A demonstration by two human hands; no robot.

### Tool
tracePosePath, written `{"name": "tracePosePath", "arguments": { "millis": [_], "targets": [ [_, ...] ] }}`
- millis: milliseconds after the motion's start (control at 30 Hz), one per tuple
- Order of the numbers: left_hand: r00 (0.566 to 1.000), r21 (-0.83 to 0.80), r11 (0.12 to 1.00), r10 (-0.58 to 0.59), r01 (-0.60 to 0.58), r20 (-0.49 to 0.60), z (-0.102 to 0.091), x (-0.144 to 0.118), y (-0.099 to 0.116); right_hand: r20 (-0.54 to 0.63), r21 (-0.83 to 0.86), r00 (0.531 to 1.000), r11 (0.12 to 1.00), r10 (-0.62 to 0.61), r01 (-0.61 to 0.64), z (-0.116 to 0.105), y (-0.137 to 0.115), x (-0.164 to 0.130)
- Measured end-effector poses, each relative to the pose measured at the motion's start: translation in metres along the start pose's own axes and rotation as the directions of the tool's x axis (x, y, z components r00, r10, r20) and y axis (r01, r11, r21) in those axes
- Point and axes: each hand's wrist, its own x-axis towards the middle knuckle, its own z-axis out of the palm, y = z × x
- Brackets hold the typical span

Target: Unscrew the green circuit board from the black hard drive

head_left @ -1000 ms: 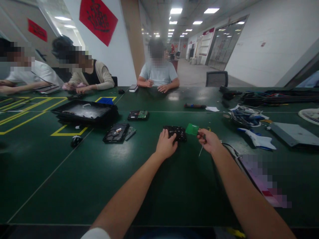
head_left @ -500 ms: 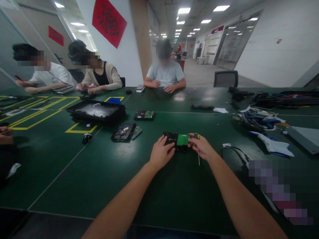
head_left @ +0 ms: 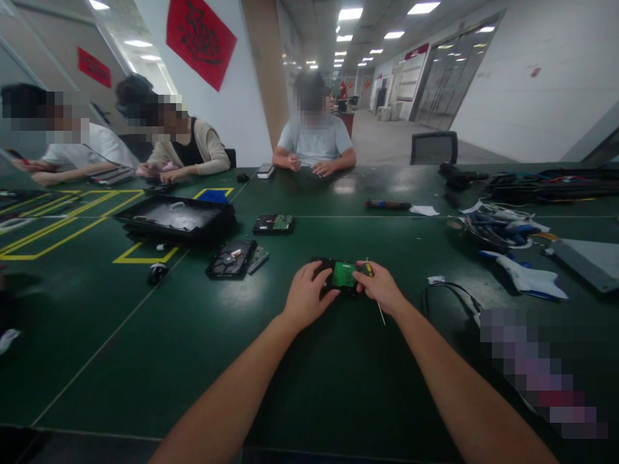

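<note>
A black hard drive with a green circuit board (head_left: 343,274) lies on the green table in front of me. My left hand (head_left: 308,291) grips its left end, fingers over the far side and thumb along the near side. At the right end, my right hand (head_left: 378,284) has its thumb and index finger at the edge of the board. Tucked in that same hand is a screwdriver (head_left: 369,269) with a black and yellow handle, its thin shaft pointing down toward me. The right fingertips partly cover the drive's right end.
To the left lie another hard drive (head_left: 232,260), a loose circuit board (head_left: 258,260) and a black tray (head_left: 176,216). A further drive (head_left: 273,223) sits beyond. Cables (head_left: 503,225), a glove (head_left: 525,276) and a grey metal box (head_left: 587,263) are on the right. Three people sit across the table.
The view has turned slightly right. My left fingers have drawn back toward the drive's left end. My right hand has rolled, so more of the screwdriver handle shows and its shaft slants differently.
</note>
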Motion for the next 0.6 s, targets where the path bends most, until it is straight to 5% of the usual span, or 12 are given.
{"name": "tracePosePath", "arguments": {
  "millis": [200,433,600],
  "targets": [
    [0.983,-0.006,0.991,0.137,-0.137,0.122,0.004,0.002,0.004,-0.021,-0.096,0.998,0.994,-0.053,0.051,-0.001,0.002,-0.001],
    [0.985,-0.002,0.992,0.127,-0.128,0.118,0.005,0.004,0.002,0.013,-0.377,0.974,0.901,-0.227,0.215,0.001,0.005,-0.001],
    [0.983,-0.006,0.991,0.135,-0.135,0.123,0.006,0.004,0.002,-0.048,-0.458,0.969,0.867,-0.244,0.196,-0.012,0.004,0.001]
  ]
}}
